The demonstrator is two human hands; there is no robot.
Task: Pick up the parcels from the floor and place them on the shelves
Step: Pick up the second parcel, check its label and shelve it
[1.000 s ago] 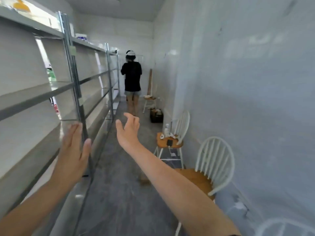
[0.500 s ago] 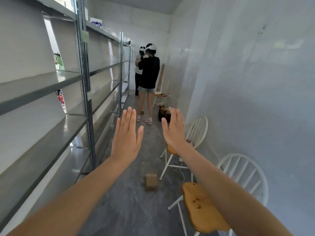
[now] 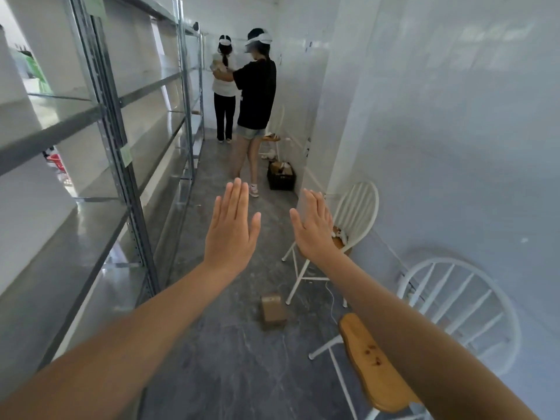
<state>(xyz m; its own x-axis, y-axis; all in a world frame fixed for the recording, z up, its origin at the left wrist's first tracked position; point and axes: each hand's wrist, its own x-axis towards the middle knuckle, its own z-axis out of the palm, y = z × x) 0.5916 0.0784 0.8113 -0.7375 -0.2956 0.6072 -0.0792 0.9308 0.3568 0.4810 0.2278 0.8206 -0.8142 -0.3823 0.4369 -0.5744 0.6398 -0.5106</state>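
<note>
A small brown cardboard parcel (image 3: 273, 309) lies on the grey floor in the middle of the aisle, below and between my two outstretched arms. My left hand (image 3: 231, 230) is held out flat with fingers apart, holding nothing. My right hand (image 3: 313, 227) is also flat, spread and empty, level with the left. Both hands hover well above the parcel. Grey metal shelves (image 3: 91, 231) run along the left side of the aisle.
Two white chairs with wooden seats stand on the right, one close (image 3: 375, 368) and one further along (image 3: 354, 213). A black crate (image 3: 281, 177) with parcels sits by the right wall. Two people (image 3: 256, 95) stand in the aisle ahead.
Both hands have moved from the left toward the middle and now stay side by side. The view has tipped downward, bringing the parcel on the floor into sight. A second person has appeared ahead.
</note>
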